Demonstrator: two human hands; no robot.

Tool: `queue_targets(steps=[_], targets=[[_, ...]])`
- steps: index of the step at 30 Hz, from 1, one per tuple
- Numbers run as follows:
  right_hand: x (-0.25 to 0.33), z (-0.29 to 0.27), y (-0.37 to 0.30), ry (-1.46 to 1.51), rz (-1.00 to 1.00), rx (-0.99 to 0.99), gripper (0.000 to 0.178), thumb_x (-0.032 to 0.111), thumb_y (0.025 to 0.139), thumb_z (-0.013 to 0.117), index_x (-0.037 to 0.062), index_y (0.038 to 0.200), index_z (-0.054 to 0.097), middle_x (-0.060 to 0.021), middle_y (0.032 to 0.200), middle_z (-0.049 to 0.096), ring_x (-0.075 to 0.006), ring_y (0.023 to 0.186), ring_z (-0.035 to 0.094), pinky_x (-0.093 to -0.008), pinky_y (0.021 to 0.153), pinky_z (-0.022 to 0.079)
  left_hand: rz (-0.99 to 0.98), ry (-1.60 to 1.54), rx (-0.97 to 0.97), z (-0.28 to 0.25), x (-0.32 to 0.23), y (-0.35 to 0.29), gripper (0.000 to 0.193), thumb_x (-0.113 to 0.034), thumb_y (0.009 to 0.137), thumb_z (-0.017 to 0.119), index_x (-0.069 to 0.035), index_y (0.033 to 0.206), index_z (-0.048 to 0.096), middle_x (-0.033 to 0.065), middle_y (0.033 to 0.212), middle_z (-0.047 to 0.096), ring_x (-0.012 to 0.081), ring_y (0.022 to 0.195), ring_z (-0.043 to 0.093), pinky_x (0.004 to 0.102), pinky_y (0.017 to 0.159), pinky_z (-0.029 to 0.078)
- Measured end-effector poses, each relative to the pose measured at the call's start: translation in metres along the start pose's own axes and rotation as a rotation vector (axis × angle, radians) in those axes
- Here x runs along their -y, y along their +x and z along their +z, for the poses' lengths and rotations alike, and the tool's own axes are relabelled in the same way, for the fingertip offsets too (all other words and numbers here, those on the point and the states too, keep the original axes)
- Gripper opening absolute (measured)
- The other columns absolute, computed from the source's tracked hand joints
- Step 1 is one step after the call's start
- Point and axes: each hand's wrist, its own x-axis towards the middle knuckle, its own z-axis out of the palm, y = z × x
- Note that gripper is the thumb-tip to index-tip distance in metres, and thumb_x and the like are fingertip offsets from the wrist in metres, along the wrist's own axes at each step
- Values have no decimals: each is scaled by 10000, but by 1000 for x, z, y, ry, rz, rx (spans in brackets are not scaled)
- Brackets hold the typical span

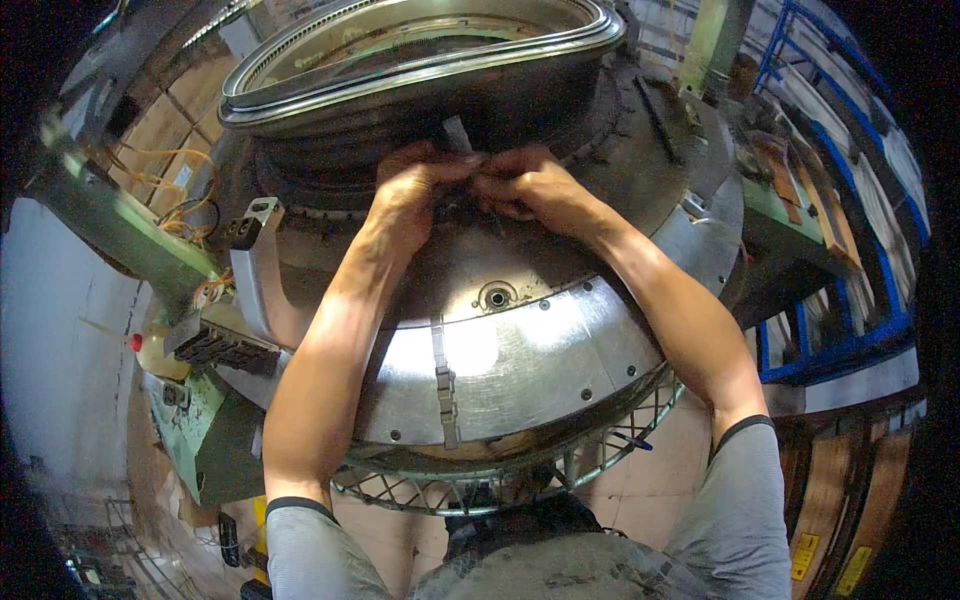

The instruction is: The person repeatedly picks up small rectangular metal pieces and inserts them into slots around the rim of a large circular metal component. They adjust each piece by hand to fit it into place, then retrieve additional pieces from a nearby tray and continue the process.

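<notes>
Head view, looking down over a round machine.

Left hand (412, 188) and right hand (528, 185): brought together fingertip to fingertip at the far side of the machine's domed metal plate (520, 350), just under the dark drum (400, 125) topped by a shiny steel ring (420, 55).

Small grey metal piece (456, 133): upright, long axis roughly vertical, rising just above the meeting fingertips and slightly toward the left hand; lower end hidden among the fingers.

State of each grip: narrow, fingers curled and pinched close; contact with the piece apparently at its lower end, though which hand actually holds it cannot be told, nor whether anything further is pinched between the fingers.

Nearer hand: left, by a small margin; right-hand fingertips just beside it.

Below both hands, toward the body: a round bolt hole (497, 296) in the plate, then a segmented metal strip (443, 385) running down to the plate's edge, then a wire guard (500, 480) beneath the rim.

Left of the left forearm: a grey bracket (255, 270) and orange cables (180, 215). Right of the right forearm: blue steel railing (840, 300), well apart.
</notes>
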Motion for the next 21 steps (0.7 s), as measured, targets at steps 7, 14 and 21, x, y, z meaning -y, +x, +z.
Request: queue_targets(steps=[7,14,21], targets=[[-12,9,-7,-283,-298,-345,155,144,937,667,15,908,750,-6,720,664,-51,618,533,-235,540,422,566,811,-295,23,16,-26,213,38,792,681,26,1001,719,158,902,744,304,821,708,392,761,556],[-17,6,-1,-514,-439,-416,180,144,889,669,-7,940,755,-99,769,703,-121,676,596,-302,610,491,873,1522,-331,39,15,-43,470,-14,617,728,-37,1085,688,182,1385,547,378,1220,513,503,1058,407],[-14,7,0,-557,-406,-460,225,185,837,655,14,937,762,-252,827,695,-301,660,706,-375,646,546,907,1621,-349,41,17,-39,502,-64,559,783,-29,1054,705,171,1432,513,394,1261,466,555,1089,360]])
